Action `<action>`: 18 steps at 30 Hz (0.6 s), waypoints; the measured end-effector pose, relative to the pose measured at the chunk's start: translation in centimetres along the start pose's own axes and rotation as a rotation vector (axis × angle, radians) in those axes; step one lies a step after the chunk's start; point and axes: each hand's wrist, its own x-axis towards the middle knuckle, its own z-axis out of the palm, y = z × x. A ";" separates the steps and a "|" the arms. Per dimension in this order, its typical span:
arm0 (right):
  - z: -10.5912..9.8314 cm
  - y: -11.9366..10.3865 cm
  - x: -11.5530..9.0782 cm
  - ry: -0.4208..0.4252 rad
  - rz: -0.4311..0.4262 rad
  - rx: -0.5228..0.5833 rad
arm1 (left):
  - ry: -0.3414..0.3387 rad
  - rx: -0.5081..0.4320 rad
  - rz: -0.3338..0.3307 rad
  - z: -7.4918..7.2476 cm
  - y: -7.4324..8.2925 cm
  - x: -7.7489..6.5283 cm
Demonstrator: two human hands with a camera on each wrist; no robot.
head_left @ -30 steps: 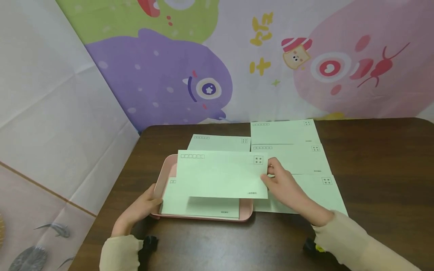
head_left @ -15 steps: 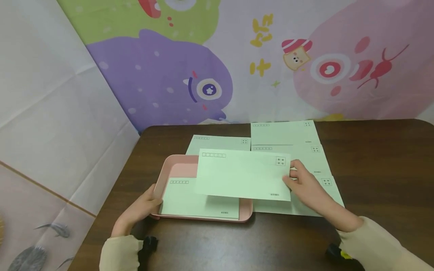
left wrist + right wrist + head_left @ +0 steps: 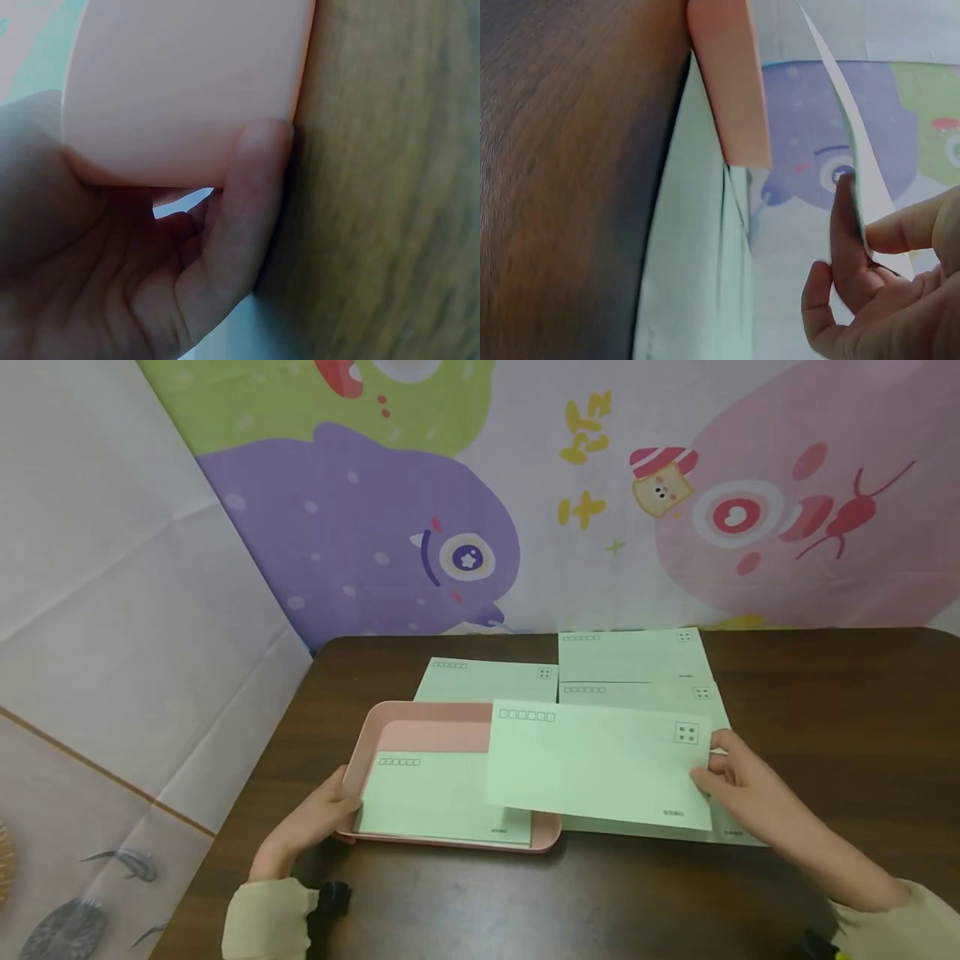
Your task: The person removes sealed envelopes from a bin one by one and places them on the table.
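Rightward the held envelope (image 3: 600,764) has gone, carried by the right hand (image 3: 738,781) from mostly over the pink tray (image 3: 431,735) to mostly beyond it, while the tray and left hand (image 3: 322,814) look unmoved. From where I stand, a cartoon backdrop (image 3: 375,527) fills the far side, with the dark wooden table (image 3: 480,902) spread out before it. On the table's left part sits the tray, with more paper lying in it, an envelope (image 3: 427,793) face up on top. Behind the tray lies another envelope (image 3: 487,681). To the right runs a column of them: the farthest (image 3: 630,656), a middle one (image 3: 637,691), and a near one largely covered from my side by the held piece. That held envelope stretches leftward from the right hand, its long axis running left to right, its left end reaching over the tray's right edge; it hangs clear of the tray and table. Right is plainly the nearer hand, pinching the short right edge between thumb and fingers. Left grips the tray's left end. Smallest are the printed boxes (image 3: 527,716) along the envelope's top left.
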 end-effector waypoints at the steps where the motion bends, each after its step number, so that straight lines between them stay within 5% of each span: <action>1: -0.3 0.1 -0.2 -0.006 0.003 0.001 | 0.000 0.000 -0.003 0.0 0.0 0.0; 11: -2.9 1.9 -2.3 -0.016 -0.063 -0.080 | 0.005 -0.001 -0.011 0.1 0.1 0.0; 18: -3.6 3.3 -3.6 -0.056 0.042 -0.157 | 0.009 0.006 -0.002 0.1 0.0 0.1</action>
